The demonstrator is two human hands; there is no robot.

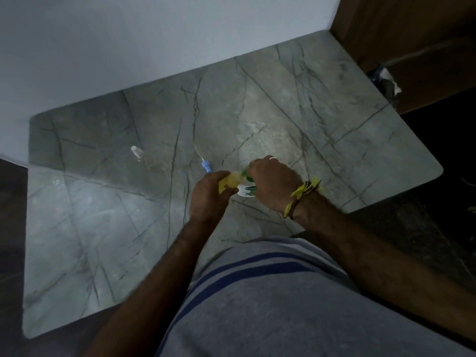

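My left hand grips a small yellow bottle, tilted with its top toward a white bottle with a green label standing on the marble countertop. My right hand curls over the top of the white bottle, its fingers around a green part there. A yellow and red thread band circles my right wrist. Most of the white bottle is hidden by both hands.
A blue and white pump head with a thin tube lies on the counter just left of my hands. A small clear cap sits farther left. A pale wall runs behind the counter, a wooden panel stands at the right.
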